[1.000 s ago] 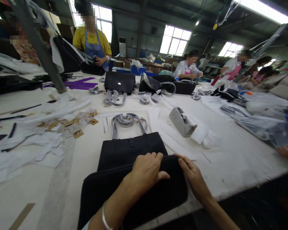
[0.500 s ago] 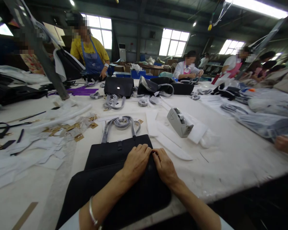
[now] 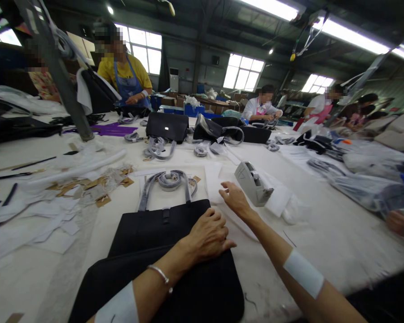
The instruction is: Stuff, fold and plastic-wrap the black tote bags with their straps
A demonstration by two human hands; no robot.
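A black handbag [image 3: 148, 233] lies on the table in front of me, its wrapped handles [image 3: 148, 190] pointing away. My left hand [image 3: 210, 235] lies on the bag's right side, its fingers curled at the edge and thumb stuck out to the right; the fingertips are partly hidden. Off the bag, my right hand [image 3: 235, 197] reaches forward over the table, fingers extended and nothing visible in them. Just right of it stands a grey tape dispenser [image 3: 254, 184]. White sheet material [image 3: 281, 202] lies beside and behind the dispenser.
Paper scraps and small brown tags [image 3: 103, 200] are scattered to the left. More black bags [image 3: 167, 125] stand across the table. A metal post [image 3: 62, 76] rises at left. Plastic-wrapped items [image 3: 360, 184] and another person's hand [image 3: 402, 224] are at right. Co-workers sit or stand beyond.
My right hand has left the bag's edge and moved up toward the tape dispenser, its fingers opening. My left hand stays on the bag's right edge, turned slightly, with its thumb now out.
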